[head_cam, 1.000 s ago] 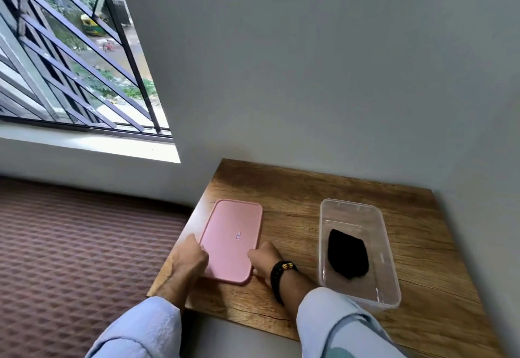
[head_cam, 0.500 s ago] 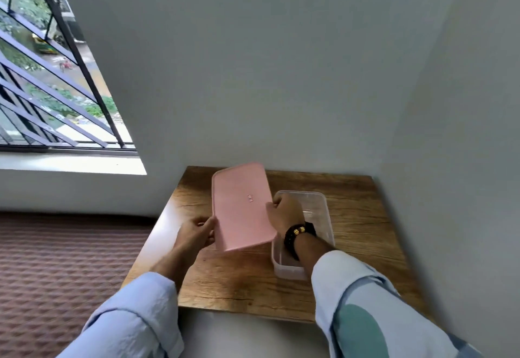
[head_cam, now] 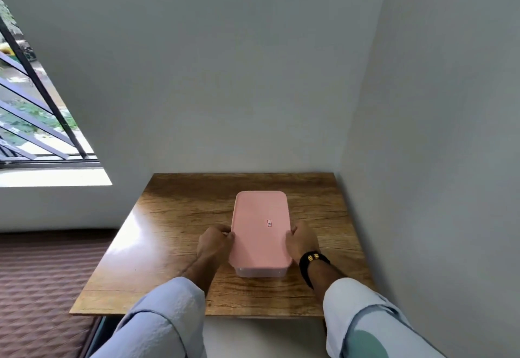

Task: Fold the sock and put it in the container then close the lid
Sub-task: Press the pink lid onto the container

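The pink lid (head_cam: 260,231) lies on top of the clear container (head_cam: 260,271), long way pointing away from the person. The left hand (head_cam: 215,242) and right hand (head_cam: 302,240) pinch its two long sides, equally near. The sock is hidden. All sits mid-counter (head_cam: 174,217).

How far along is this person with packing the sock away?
Nearly finished. The pink rectangular plastic lid already sits on the clear plastic container, hiding its contents. The left hand and right hand grip the lid's long edges. Whether it is pressed fully shut cannot be told; then letting go.
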